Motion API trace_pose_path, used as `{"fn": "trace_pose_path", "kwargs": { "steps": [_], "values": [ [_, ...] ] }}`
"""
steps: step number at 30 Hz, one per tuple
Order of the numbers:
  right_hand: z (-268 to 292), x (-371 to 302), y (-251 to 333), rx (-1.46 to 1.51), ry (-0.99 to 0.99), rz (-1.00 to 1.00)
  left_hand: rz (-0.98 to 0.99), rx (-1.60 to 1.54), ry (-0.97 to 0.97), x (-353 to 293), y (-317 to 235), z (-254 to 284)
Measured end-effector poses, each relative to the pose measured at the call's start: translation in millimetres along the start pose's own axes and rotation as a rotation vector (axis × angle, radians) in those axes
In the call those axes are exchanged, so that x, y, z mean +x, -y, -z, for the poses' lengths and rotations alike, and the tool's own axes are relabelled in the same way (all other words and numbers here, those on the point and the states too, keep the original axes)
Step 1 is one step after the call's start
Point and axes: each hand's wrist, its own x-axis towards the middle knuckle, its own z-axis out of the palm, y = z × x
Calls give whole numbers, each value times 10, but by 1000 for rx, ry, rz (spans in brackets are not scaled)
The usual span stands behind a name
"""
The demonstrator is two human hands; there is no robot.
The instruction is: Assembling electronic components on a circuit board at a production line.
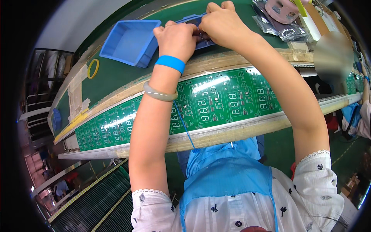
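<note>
My left hand and my right hand meet over a small blue bin beyond the rail. The fingers of both are bent and drawn together, close to some small dark parts. What they pinch is too small and covered to name. Below my forearms lies a long row of green circuit boards with white digit-shaped outlines and small components. A blue wristband with a thin blue cord is on my left wrist, above a pale bangle.
A larger blue bin stands beside my left hand. A yellow ring lies on the green bench left of it. Silvery plastic bags and a pink container sit at the far right. A wooden rail edges the boards.
</note>
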Motion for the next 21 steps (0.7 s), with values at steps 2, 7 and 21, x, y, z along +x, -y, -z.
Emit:
{"fn": "trace_pose_path", "kwargs": {
  "steps": [2, 7, 21],
  "values": [
    [18, -11, 30, -24, -11, -37, -2, -9, -22, -4, 11, -7],
    [221, -119, 34, 227, -78, -123, -24, 35, -81, -18, 9, 6],
    [204, -1264, -449, 1805, -87, -605, 58, -249, -119, -36, -44, -1]
  ]
}}
